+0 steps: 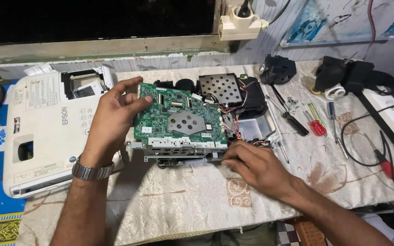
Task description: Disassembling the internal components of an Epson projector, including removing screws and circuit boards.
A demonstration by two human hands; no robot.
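The left hand (112,119) grips the green circuit board (181,120) by its left edge; the right hand (256,166) seems to pinch its front edge. Screwdrivers (304,119) lie beyond the right hand.

Two bare forearms enter from the bottom edge of the frame, one at lower left, one at lower right. Neither shows a sleeve; both are uncovered as far as the frame edge. The left hand (112,120) carries a metal link-bracelet wristwatch (92,171), silver-grey, worn at the wrist with the band facing the camera; its dial is not visible. The right hand (256,166) bears no watch or band. No rings or gloves are visible on either hand.
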